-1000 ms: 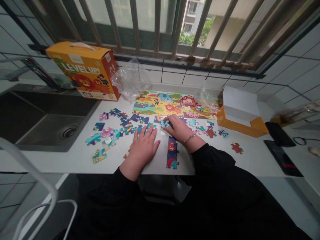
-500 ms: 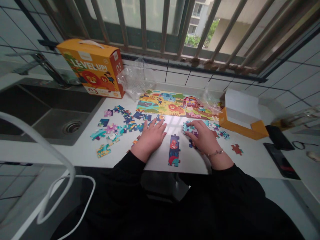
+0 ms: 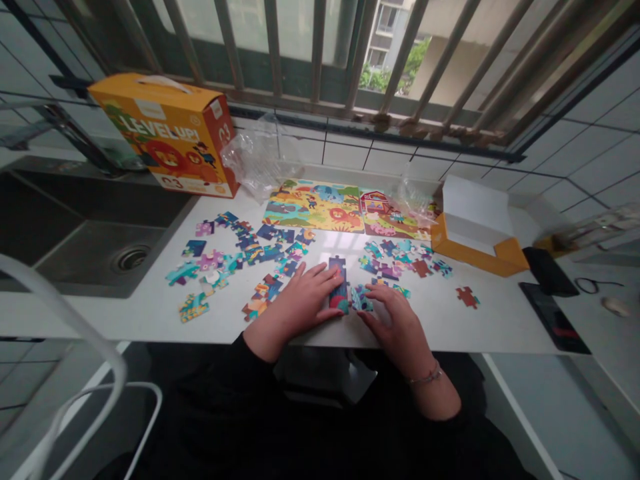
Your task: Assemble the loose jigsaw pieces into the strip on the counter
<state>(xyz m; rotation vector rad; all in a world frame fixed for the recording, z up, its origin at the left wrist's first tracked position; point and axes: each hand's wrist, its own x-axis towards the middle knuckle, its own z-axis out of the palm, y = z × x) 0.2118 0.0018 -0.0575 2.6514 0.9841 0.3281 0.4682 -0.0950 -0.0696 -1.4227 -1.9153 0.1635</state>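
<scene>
A narrow strip of joined puzzle pieces (image 3: 339,267), dark blue with red, lies near the counter's front edge. My left hand (image 3: 313,293) steadies it, the fingers across its middle and the thumb at its lower left. My right hand (image 3: 395,313) pinches a teal and white puzzle piece (image 3: 361,298) between thumb and fingers, close beside the strip's right side. Whether the two touch I cannot tell. Loose puzzle pieces (image 3: 250,243) are spread to the left, and an orange and blue group (image 3: 261,298) lies by my left forearm. More loose pieces (image 3: 387,257) lie beyond my right hand.
Two picture sheets (image 3: 315,208) lie at the back, near crumpled clear plastic (image 3: 260,157). An orange puzzle box (image 3: 165,140) stands by the sink (image 3: 100,257). At right are an open orange box (image 3: 475,250), a brown piece (image 3: 467,297) and a phone (image 3: 553,320).
My left hand has moved right onto the strip. My right hand has come toward me and left with the teal piece, from the right-hand pile to the strip's side.
</scene>
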